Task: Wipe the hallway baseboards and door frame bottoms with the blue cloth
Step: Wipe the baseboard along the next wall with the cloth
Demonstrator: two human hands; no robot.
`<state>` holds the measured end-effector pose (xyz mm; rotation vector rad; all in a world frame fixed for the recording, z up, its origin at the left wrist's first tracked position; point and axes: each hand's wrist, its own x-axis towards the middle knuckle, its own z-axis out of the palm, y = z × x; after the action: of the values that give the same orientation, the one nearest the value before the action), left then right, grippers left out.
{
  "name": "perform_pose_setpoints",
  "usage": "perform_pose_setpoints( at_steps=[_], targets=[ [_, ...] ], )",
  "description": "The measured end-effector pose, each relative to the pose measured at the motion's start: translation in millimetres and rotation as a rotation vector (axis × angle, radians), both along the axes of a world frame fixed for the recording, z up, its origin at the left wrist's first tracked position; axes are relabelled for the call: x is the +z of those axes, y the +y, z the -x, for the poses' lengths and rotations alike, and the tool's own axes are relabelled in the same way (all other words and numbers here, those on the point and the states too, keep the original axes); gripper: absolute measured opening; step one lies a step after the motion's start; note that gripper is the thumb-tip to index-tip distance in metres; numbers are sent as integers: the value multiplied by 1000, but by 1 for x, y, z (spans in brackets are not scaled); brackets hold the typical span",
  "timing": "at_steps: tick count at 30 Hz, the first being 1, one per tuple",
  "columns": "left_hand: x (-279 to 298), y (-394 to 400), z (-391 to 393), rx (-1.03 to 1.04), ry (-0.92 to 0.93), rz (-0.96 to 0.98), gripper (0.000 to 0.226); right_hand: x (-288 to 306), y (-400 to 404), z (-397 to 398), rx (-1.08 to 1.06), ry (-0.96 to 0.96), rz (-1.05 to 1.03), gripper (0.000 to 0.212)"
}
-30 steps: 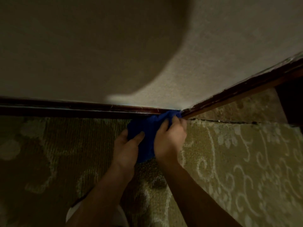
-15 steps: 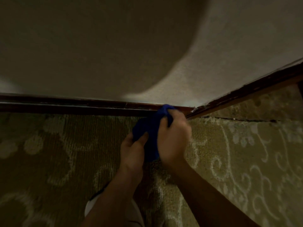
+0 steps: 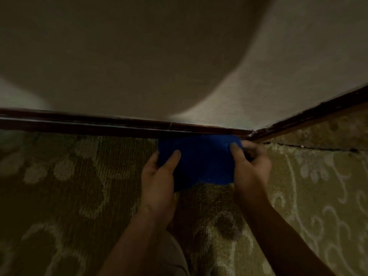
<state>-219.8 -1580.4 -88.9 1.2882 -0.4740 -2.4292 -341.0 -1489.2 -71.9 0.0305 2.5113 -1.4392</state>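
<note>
the left hand (image 3: 159, 172) has its thumb pressed on top of the blue cloth (image 3: 199, 158) with the other fingers tucked under its left edge, pinching it; the right hand (image 3: 250, 166) pinches the cloth's right edge, thumb on top, the rest of the fingers curled beneath, somewhat blurred. between them the cloth is stretched out wide, its far edge right up against the dark baseboard (image 3: 119, 124) just left of the corner where a second run of baseboard (image 3: 310, 114) angles away to the right. this looks like a regrip step: spreading the cloth to a fresh face between wiping strokes. the next move probably calls for bunching or flattening it under one hand and pressing it onto the trim with steady contact while sliding along. both wrists are bent forward, and the forearms come up from the bottom of the view over the patterned carpet (image 3: 69, 186), converging toward the corner, below the pale wall (image 3: 139, 56)
</note>
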Motion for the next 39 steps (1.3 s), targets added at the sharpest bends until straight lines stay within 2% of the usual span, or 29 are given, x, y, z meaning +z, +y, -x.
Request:
perform_pose_setpoints(
  at_steps=[2,6,11,14,16,20,22,24,28,30,33,35,37,39],
  targets=[
    [-5,-11,-7,7,-59,-23,32,-4,-12,-11,124,-11,29,15],
    [-12,-20,-4,-16,-67,18,24,-11,-17,-28,359,137,-47,17],
    [-13,-19,-4,-22,-30,-7,25,-20,-14,-36,320,334,-135,25],
    [-16,-24,-9,-16,-27,-42,28,-19,-42,-36,297,449,-188,12],
    [-18,-29,-16,15,-36,-47,28,-17,-65,-50,368,516,-196,7],
    [-21,-33,-28,81,-67,-71,29,-17,-90,-75,604,594,-263,27],
    [-23,-32,-27,79,-72,-72,29,-15,-83,-67,661,581,-252,26],
    [-24,-31,-25,67,-74,-51,30,-14,-65,-50,603,566,-241,21],
    [-19,-28,-24,36,-59,-29,32,-19,-52,-44,300,534,-256,14],
    [-17,-27,-26,42,-63,-19,29,-21,-66,-58,366,582,-278,16],
    [-17,-24,-28,81,-78,-26,28,-21,-83,-73,648,696,-367,27],
    [-18,-22,-28,95,-77,-35,29,-19,-79,-66,718,694,-358,25],
    [-17,-22,-26,88,-67,-24,30,-19,-64,-50,602,600,-309,20],
    [-14,-20,-24,46,-62,7,32,-20,-48,-37,393,531,-277,16]
  ],
)
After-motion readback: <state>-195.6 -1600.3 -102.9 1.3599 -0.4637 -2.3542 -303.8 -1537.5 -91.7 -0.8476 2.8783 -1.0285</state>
